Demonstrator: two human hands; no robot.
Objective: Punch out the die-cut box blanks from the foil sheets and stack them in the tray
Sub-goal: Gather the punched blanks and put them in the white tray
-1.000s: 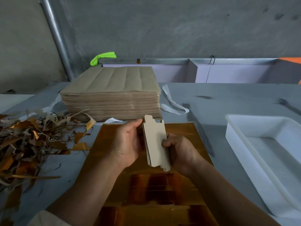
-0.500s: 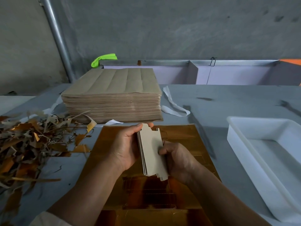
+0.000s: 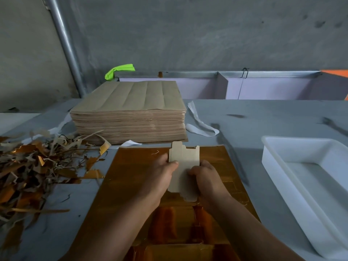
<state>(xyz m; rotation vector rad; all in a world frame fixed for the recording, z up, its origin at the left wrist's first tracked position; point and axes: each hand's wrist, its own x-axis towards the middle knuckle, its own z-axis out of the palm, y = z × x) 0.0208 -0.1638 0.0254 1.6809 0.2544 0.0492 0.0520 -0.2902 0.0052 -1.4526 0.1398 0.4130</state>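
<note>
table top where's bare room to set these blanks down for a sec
Bare grey table lies behind the white plastic tray, right of the loose white paper strip; a narrower lane runs between the tray and the gold foil sheet. The left side is crowded with a pile of gold and brown scraps.

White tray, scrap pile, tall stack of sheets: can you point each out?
white tray [image 3: 305,151], head view, far inner wall
scrap pile [image 3: 37,166], head view, middle of the heap
stack of sheets [image 3: 131,98], head view, top sheet's centre
</note>
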